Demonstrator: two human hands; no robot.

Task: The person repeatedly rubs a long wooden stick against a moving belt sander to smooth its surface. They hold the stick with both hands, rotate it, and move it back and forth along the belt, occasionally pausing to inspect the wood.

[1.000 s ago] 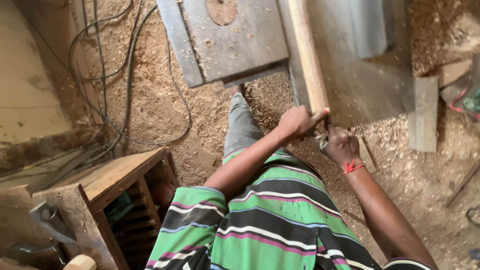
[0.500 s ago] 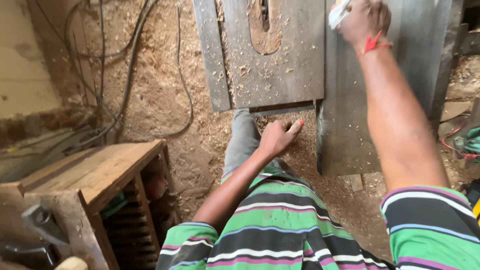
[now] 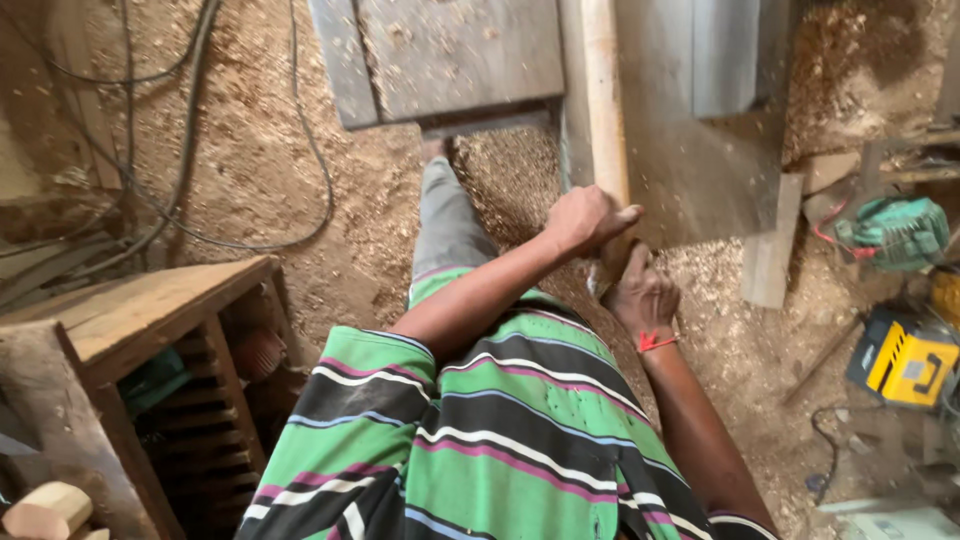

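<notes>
the left hand (image 3: 588, 218) was curled shut around the near end of a long pale wooden strip (image 3: 604, 110), thumb pointing out to the right, and the right hand (image 3: 643, 296), with a red band at the wrist, was closed about the same end just beneath it, fingers wrapped so the tip of the wood was hidden between the two. the hands touched each other. the strip ran straight up and away from them, lying along the left edge of a wide grey board (image 3: 690, 150) on the saw table (image 3: 450, 55), whose flat grey top filled the upper middle of the view.

sawdust (image 3: 260, 170) covered the floor all around, thickest below the table and to the upper right. on the left a rough wooden bench (image 3: 140, 310) with slats under it stood well apart from the hands, and black cables (image 3: 190, 130) trailed across the sawdust above it. a short plank (image 3: 770, 245) leaned just right of the grey board. further right sat a green power tool (image 3: 895, 232) and, nearer the bottom, a yellow tool case (image 3: 905, 357), both well apart from the strip. a small pale wood block (image 3: 45, 510) showed in the bottom left corner. nothing lay across the strip between the hands and the table's far edge.
</notes>
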